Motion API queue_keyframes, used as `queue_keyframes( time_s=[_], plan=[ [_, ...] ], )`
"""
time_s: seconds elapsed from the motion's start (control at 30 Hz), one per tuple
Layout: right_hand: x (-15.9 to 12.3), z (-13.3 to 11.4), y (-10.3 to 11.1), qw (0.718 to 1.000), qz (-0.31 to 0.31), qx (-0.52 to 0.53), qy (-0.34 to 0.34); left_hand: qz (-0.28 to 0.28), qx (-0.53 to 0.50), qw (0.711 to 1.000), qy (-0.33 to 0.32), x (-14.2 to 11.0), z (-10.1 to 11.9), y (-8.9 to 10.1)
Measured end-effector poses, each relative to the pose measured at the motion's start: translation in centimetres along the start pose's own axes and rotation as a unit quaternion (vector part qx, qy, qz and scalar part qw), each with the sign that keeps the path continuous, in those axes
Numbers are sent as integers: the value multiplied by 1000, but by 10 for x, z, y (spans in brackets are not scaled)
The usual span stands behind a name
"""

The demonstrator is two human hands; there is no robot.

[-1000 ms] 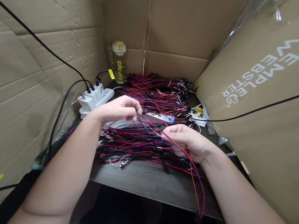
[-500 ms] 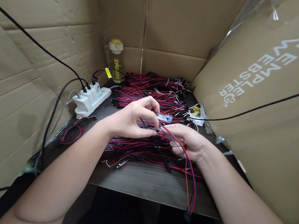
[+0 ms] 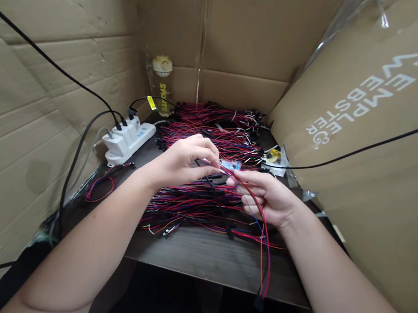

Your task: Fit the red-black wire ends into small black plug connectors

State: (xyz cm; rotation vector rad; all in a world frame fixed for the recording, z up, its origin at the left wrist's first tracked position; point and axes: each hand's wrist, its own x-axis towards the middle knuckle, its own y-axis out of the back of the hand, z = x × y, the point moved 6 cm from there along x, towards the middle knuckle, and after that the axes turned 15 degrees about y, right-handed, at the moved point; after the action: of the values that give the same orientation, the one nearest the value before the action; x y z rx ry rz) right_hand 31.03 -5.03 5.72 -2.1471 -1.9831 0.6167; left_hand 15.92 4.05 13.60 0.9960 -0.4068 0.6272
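Both hands are raised over the table, pinching one wire harness [image 3: 265, 234] of red, blue, orange and black wires. My left hand [image 3: 188, 161] is closed on one end of it, thumb against forefinger; the exact tip is hidden by the fingers. Just to its right, my right hand [image 3: 269, 198] grips the same wires between thumb and forefinger, with the other fingers curled below. From there the harness droops past the table's front edge and ends in a black connector [image 3: 259, 302]. Bundles of similar wires [image 3: 194, 196] lie beneath and behind the hands.
A white power strip [image 3: 128, 138] with black cords stands at left, near a looped harness [image 3: 100, 189]. Behind it is a bottle [image 3: 160, 85]. A small plastic bag [image 3: 277, 162] lies at right. Cardboard walls [image 3: 249, 25] enclose the table [image 3: 194, 249] on three sides.
My left fingers have closed together more on the wires. My right hand has shifted slightly right, its thumb now flatter along them. The hanging connector has swung slightly left.
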Motion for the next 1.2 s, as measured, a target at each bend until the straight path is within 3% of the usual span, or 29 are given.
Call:
queue_keyframes(
  time_s=[0.17, 0.33, 0.43, 0.63, 0.73, 0.83, 1.03, 1.2],
  plan=[
    [3, -8, 3, 996, -18, -47, 73, 13, -4, 1000, 14, 0, -2, 5],
    [6, -13, 5, 972, 1, -179, 155, 28, 12, 1000, 2, 0, -3, 4],
    [5, -21, -2, 919, -12, -316, 236, 36, 12, 999, 2, 0, -3, 5],
    [-11, -40, -18, 755, 45, -482, 442, 33, 19, 999, 19, 2, -3, 5],
    [-18, -43, -25, 719, 42, -476, 505, 30, 14, 999, 14, 2, -3, 3],
    [-19, -43, -26, 744, 43, -445, 497, 32, 11, 999, 7, 1, -3, 2],
    [-16, -41, -17, 872, 55, -309, 375, 50, -2, 999, -8, 1, 4, 4],
    [-21, -41, -19, 901, 54, -257, 345, 55, 5, 998, -13, 1, 14, 7]
  ],
)
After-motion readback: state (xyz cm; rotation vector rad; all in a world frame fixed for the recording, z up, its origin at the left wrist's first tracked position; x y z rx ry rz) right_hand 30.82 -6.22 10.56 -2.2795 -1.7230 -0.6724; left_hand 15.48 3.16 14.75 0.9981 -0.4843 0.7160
